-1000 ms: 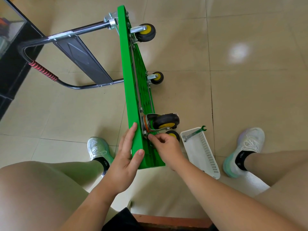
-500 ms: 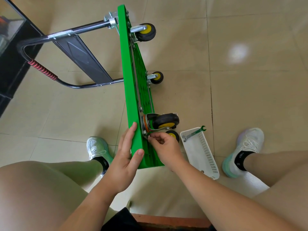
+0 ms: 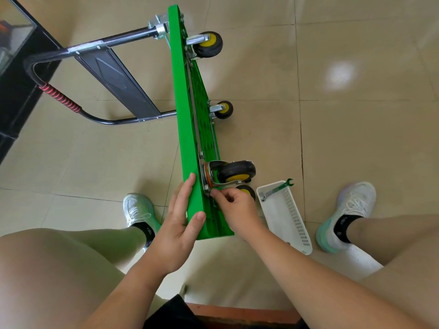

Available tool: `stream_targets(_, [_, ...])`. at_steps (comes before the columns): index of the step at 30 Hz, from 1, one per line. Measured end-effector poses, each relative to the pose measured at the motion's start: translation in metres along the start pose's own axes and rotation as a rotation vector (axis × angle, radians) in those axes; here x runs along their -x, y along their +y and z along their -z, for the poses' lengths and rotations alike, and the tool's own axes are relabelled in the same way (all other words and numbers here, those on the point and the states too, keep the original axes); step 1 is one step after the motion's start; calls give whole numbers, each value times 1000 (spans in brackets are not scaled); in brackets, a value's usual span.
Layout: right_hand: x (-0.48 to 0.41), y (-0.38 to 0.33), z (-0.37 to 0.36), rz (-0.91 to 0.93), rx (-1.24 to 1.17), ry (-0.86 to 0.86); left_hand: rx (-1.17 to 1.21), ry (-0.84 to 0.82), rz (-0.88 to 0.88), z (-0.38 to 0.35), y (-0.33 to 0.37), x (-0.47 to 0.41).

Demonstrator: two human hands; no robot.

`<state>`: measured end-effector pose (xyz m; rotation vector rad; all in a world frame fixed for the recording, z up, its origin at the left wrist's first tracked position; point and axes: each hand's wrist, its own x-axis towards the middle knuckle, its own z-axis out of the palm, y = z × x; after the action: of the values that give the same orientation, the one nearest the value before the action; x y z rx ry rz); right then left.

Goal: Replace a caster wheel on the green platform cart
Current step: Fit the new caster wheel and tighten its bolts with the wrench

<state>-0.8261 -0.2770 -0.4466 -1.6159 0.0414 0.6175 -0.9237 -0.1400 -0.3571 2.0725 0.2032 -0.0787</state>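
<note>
The green platform cart (image 3: 185, 110) stands on its side edge on the tiled floor, underside facing right. A black caster wheel (image 3: 236, 172) with a yellow hub sits on its metal mounting plate near the cart's near end. My left hand (image 3: 181, 217) holds the cart's upper edge, fingers flat on the deck side and thumb over the rim. My right hand (image 3: 231, 205) pinches a small fastener at the near corner of the caster's plate; the fastener itself is mostly hidden by my fingertips. Another wheel (image 3: 247, 191) peeks out behind my right hand.
A white plastic basket (image 3: 294, 224) lies on the floor right of the cart, with a green wrench (image 3: 276, 189) resting across its far end. The folded black handle (image 3: 59, 96) extends left. Two far wheels (image 3: 207, 45) stick out. My shoes flank the cart.
Hardly anything moved. My right hand's fingertips shifted slightly at the caster plate's corner; my left hand kept its hold on the cart edge.
</note>
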Motion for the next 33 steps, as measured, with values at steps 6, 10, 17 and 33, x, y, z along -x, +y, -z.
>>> stream_targets(6, [2,1,-1,17,-77,-4,-5,2,8,1,-1,1])
stream_targets(10, [2,0,1,29,40,-8,-8,-2,5,1,-1,1])
stream_targets(17, [1,-1,-4,48,-5,13,-9,-1,2,1,0,1])
stream_targets(33, [-4,-2,-5,-1,57,-44,-16,9,10,1,-2,1])
